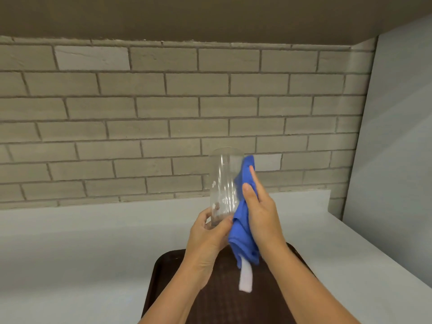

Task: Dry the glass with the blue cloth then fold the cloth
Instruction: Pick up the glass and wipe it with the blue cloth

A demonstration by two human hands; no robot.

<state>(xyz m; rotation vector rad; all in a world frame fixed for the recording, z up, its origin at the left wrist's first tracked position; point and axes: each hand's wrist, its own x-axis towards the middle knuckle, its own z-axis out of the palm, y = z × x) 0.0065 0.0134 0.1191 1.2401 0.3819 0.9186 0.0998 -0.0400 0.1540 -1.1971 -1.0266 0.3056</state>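
Observation:
A tall clear glass (225, 183) is held upright in the air above the counter. My left hand (208, 237) grips its base from below. The blue cloth (244, 232) hangs bunched along the glass's right side, with a white label dangling from its lower end. My right hand (260, 213) presses the cloth against the glass wall, fingers stretched up along it. The cloth covers part of the right side of the glass.
A dark brown tray (168, 272) lies on the pale grey counter (81, 249) under my forearms. A brick wall (140, 113) stands behind, and a pale side panel (397, 136) closes the right.

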